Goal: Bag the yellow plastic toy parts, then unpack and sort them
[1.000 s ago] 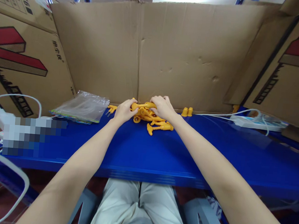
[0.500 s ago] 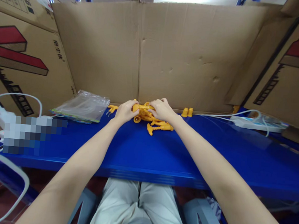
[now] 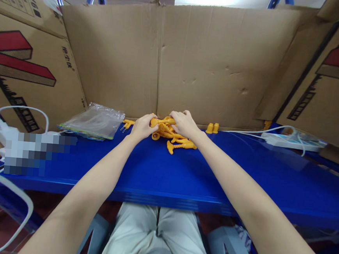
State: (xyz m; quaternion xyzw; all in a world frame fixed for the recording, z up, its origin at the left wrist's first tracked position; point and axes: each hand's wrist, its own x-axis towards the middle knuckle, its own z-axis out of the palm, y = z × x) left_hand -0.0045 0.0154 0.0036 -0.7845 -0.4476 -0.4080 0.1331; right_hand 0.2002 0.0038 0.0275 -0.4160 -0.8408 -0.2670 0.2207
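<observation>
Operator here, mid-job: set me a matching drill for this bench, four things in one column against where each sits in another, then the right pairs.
Things
1. clear plastic bag
2. two small yellow caps
3. white power strip
4. pile of yellow parts

Places
A. far right of the blue tabletop, with cables
B. under and between the left hand and the right hand
C. lying flat, left of the left hand
D. upright by the cardboard wall, just right of the right hand

Pairs: 1-C, 2-D, 3-A, 4-B
</observation>
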